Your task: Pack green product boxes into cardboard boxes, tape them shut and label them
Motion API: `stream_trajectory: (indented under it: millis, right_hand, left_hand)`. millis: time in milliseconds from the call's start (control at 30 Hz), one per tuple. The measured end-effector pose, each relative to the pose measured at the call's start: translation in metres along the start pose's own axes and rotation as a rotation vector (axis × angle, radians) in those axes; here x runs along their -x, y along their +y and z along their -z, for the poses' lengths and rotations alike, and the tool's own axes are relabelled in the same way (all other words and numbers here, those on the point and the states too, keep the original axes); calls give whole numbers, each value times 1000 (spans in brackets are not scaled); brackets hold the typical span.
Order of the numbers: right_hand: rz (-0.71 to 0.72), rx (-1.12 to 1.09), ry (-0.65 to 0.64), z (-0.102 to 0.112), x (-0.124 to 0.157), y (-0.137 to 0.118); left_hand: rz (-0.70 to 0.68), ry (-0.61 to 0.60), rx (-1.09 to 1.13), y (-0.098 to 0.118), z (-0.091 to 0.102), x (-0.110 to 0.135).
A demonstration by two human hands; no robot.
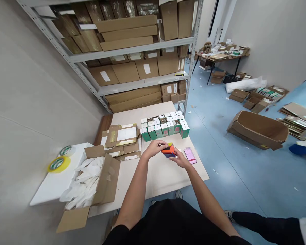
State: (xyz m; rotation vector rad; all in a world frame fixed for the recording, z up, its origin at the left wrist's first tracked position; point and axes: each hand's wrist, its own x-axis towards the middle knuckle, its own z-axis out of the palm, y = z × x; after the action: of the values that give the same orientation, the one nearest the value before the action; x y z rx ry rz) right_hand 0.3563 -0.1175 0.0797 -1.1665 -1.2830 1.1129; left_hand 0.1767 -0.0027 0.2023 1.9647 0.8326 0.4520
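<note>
My left hand (156, 147) and my right hand (180, 159) meet over the table (165, 177), both closed around a small orange and dark blue device (168, 150) with a bit of yellow at its top. The left hand's fingers curl over its upper left side. From below right, my right hand grips the device. A phone with a pink screen (190, 155) lies flat just right of my right hand. Behind the hands stand rows of small green and white boxes (164, 126).
An open cardboard box of white packing material (85, 183) sits at the table's left. Flattened cardboard (119, 139) lies behind it. Two tape rolls (59, 163) rest on a white board. Shelves of cartons (132, 61) stand behind. Another person's leg (267, 223) is at lower right.
</note>
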Motion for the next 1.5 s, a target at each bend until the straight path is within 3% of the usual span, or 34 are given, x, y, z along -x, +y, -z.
stream_trajectory:
  millis: [167,400,533,600,767,833,967,1100,1300,1500]
  right_hand:
    - [68,-9,-41,2,1,-7]
    - [0,-18,-58,-5,-1,3]
    - [-26,11,-90,-11,-12,3]
    - [-46,10,-101,-20,-18,4]
    - [-53,-20,1,-70,-36,5]
    - [-50,-12,76,-94,-46,4]
    - [-27,-29,143,-139,-66,-3]
    - [36,0,168,-184,-86,-14]
    - [87,89,75,-248,-104,-33]
    - [148,190,-123,-299,-108,-49]
  left_hand:
    - [-32,80,-139,1,-1,-3]
    - [-46,360,-192,-2,-2,-1]
    - [-88,554,-232,6,23,5]
    - [-118,578,-256,11,43,12]
    - [-245,430,-346,17,86,56]
    - [-239,528,-315,14,98,84]
    - [-173,890,-104,-6,125,137]
    - [-191,1011,-62,-37,156,175]
    - [-78,1072,18,-74,187,222]
    - [176,981,131,-103,217,263]
